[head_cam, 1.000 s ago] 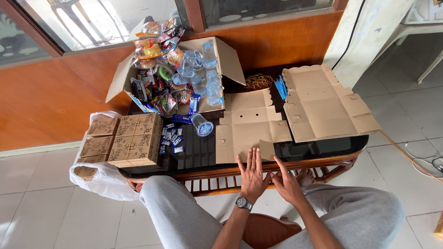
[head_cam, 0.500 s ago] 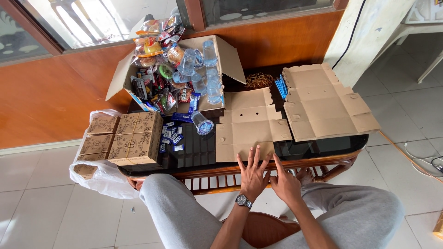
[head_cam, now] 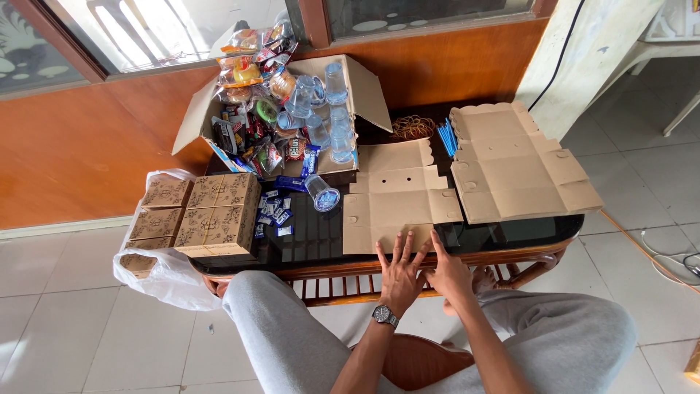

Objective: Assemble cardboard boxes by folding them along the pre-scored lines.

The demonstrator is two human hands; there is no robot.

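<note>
You're looking at plain tan flat cardboard (head_cam: 397,197) on a glossy black table (head_cam: 313,237). At left, the small boxes (head_cam: 215,213) are brown with a faint printed pattern. Blue wrappers (head_cam: 273,211) lie centre-left, blue straws (head_cam: 446,137) upper right. Your trousers (head_cam: 292,343) are grey.

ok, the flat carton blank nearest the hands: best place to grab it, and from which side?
Take the carton blank by its near edge, coming from the seated side. It lies flat on the glass table, and that edge reaches the table's front rim, where the left hand and right hand already rest. Probably slide it slightly past the rim, then pinch thumb above, fingers beneath. The far flaps are a longer reach.
</note>
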